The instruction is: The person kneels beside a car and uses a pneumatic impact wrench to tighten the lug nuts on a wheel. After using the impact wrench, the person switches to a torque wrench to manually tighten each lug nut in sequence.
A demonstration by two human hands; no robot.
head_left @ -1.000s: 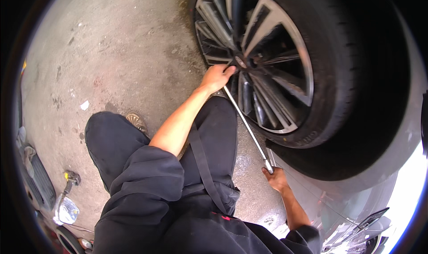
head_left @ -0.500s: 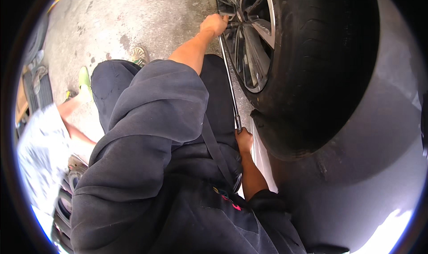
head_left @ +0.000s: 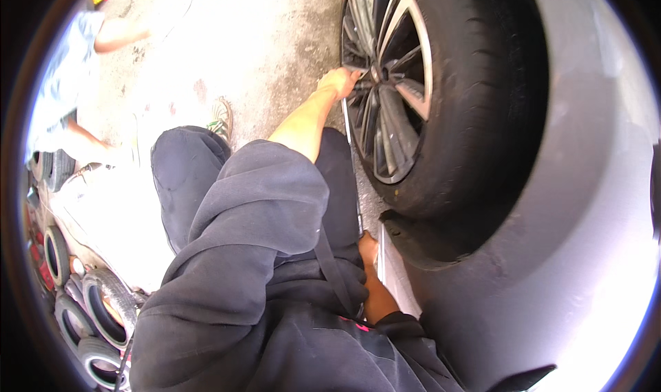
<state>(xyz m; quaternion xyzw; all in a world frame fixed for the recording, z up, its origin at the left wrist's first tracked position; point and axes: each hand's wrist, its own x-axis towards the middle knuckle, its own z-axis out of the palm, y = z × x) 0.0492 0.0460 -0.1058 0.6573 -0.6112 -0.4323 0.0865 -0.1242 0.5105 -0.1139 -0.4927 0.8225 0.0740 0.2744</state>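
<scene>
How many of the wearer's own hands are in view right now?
2: the left hand at the upper end of the metal bar, beside the wheel hub; the right hand at the bar's lower end, partly hidden.

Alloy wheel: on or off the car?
On: the alloy wheel, with its tyre fitted, sits in the wheel arch of the grey car.

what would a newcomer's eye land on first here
Probably the big spoked wheel under the grey car body, filling the upper right of centre. Next, the long silver bar beside it, with the person's left hand at its upper end near the hub and the right hand at its lower end. Then the heap of tyres at lower left and another person at upper left.
</scene>
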